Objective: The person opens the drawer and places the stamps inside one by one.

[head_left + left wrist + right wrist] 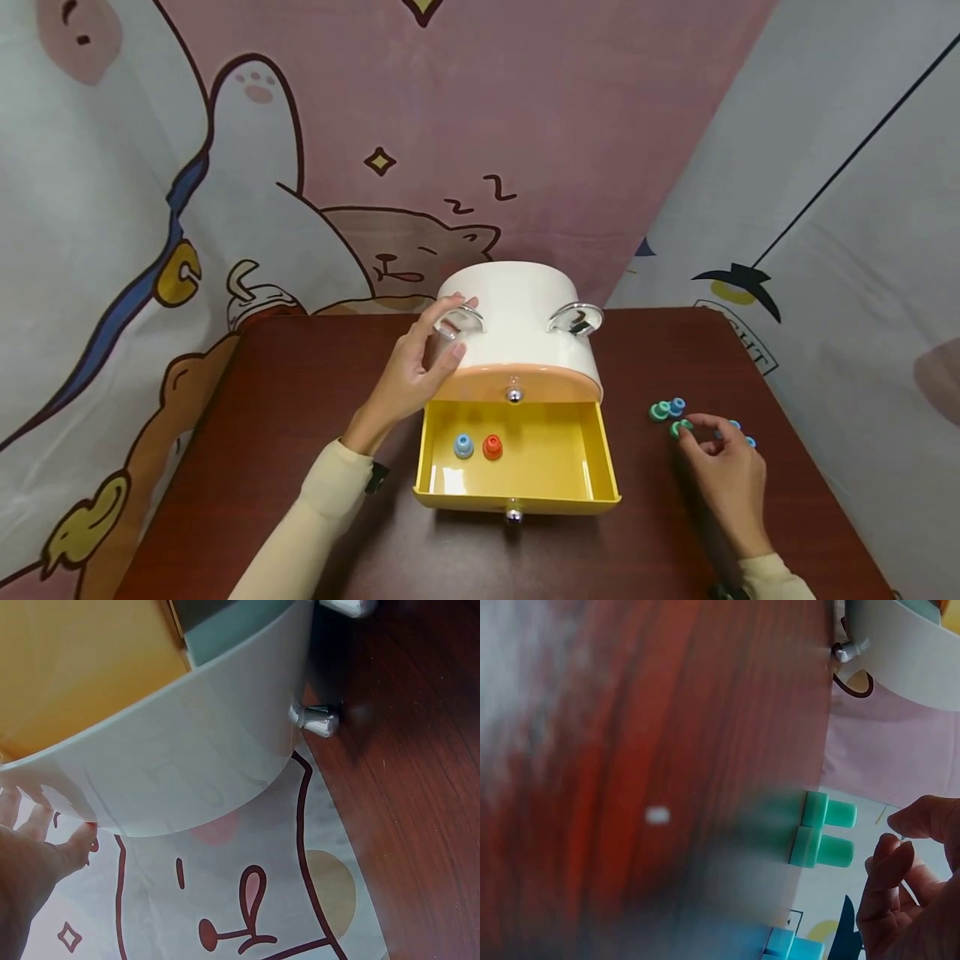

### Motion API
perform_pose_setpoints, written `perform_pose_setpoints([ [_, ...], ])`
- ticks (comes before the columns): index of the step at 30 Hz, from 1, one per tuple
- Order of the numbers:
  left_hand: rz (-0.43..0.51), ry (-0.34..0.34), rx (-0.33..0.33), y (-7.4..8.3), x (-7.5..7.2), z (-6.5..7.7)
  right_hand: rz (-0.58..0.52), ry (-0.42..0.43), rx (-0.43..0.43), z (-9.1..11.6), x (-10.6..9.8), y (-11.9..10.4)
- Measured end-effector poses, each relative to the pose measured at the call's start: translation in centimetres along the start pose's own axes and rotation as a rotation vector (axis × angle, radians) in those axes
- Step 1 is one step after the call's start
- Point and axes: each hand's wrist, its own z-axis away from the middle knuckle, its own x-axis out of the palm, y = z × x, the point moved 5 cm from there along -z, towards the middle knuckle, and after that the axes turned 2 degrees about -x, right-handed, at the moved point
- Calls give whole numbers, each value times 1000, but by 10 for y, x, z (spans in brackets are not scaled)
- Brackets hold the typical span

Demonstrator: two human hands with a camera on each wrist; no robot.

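Observation:
My left hand point(411, 367) rests against the rounded white toy cabinet point(517, 308), its thumb and fingers spread around the left silver ear-shaped loop point(459, 321). In the left wrist view, the fingertips touch the white shell. Below, a yellow drawer point(547, 454) is pulled out, holding a light blue peg point(463, 447) and a red peg point(492, 447). My right hand point(731, 479) is at a green peg point(681, 427) on the table, thumb and fingers bent loosely. The right wrist view shows the green pegs point(829, 849) apart from the fingertips, with nothing visible held.
Another green peg point(660, 410) and a blue peg point(677, 406) stand just beyond the right hand; more blue pegs point(750, 442) are partly hidden behind it. An orange drawer front point(480, 385) is above the yellow drawer. A printed cloth point(570, 125) hangs behind the brown table point(300, 400).

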Motion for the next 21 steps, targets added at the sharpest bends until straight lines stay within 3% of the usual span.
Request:
perform_pose_setpoints([
  [5,-4,2,-1,-1,-2,0,28,14,-15,-5,0,1],
  [21,6,-5,-23,-4,-1,1,118,-107,53,-7,6,12],
])
